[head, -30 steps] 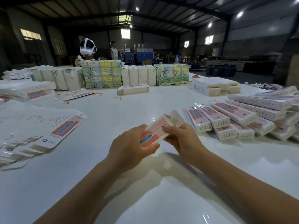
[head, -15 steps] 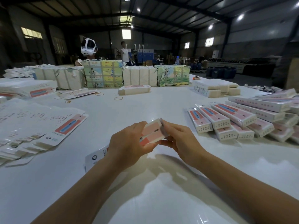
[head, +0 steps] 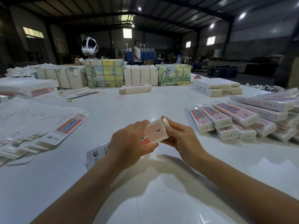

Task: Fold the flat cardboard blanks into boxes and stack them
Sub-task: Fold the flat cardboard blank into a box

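Observation:
I hold a long pink-and-white cardboard box (head: 152,132) above the white table (head: 145,199). My left hand (head: 129,143) grips its middle, and its near end sticks out below my wrist. At the far end my right hand (head: 181,136) holds the box, with the thumb pressed on the end flap. A fan of flat blanks (head: 32,126) lies at the left. Folded boxes (head: 239,120) are stacked in rows at the right.
Wrapped bundles (head: 103,73) line the table's far side, with a loose box (head: 135,88) and rubber bands (head: 119,97) in front. Another person wearing a headset (head: 89,46) sits behind them. White packs (head: 216,88) stand at the back right.
The open end flap has been folded shut against the box end. The box has turned flatter and lower between my hands, and its near end now shows under my left wrist.

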Action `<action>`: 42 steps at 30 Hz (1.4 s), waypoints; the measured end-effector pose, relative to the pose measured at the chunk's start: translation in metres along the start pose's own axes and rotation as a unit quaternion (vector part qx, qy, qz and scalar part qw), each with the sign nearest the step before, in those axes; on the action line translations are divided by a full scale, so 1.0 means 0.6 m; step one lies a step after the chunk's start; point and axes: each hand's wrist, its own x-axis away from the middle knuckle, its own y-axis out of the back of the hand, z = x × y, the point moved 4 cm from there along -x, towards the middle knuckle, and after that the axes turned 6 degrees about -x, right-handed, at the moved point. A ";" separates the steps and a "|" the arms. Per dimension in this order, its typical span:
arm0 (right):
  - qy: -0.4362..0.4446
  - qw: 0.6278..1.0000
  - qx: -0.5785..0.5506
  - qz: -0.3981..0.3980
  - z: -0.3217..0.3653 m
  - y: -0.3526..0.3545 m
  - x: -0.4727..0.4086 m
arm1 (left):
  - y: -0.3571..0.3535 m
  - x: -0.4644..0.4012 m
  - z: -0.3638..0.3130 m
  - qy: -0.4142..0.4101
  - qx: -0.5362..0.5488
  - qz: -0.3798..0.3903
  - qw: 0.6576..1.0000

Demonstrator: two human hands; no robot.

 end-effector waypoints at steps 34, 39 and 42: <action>0.172 0.889 0.423 -0.033 0.013 -0.017 0.026 | 0.007 0.001 -0.039 -0.038 -0.083 -0.039 0.995; 0.157 0.869 0.470 0.008 0.009 -0.015 0.022 | 0.000 0.002 -0.043 -0.063 -0.118 -0.038 0.990; 0.117 0.902 0.416 0.005 0.003 -0.010 0.015 | -0.003 -0.001 -0.034 -0.034 -0.111 -0.013 0.993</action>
